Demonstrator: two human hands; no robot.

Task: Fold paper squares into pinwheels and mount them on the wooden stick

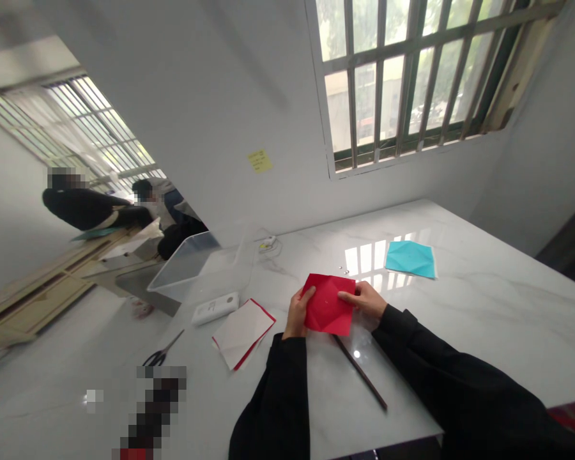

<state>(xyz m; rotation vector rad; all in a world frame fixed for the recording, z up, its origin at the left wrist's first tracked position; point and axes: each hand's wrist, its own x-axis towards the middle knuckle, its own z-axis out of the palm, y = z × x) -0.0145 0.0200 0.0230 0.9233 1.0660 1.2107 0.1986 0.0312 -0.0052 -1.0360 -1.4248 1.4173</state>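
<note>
A square of red paper [329, 305] with fold creases is held up above the table between both hands. My left hand [298, 312] grips its left edge, thumb on the front face. My right hand [368, 299] pinches its right side, the thumb lying across the front. Fingers behind the sheet are hidden. Below the paper, a thin dark stick [361, 372] lies on the table, its far end covered by the sheet. To the left rests a stack of white and red paper [244, 333]. Creased blue paper [410, 258] lies on a pale sheet farther right.
On the marble-patterned table [489, 319] are scissors [161, 351], a white box-shaped device [215, 308], a clear plastic bin [196, 265] and a small white item with a cable [268, 243]. A yellow note [260, 161] sticks to the wall. Two people sit at the far left.
</note>
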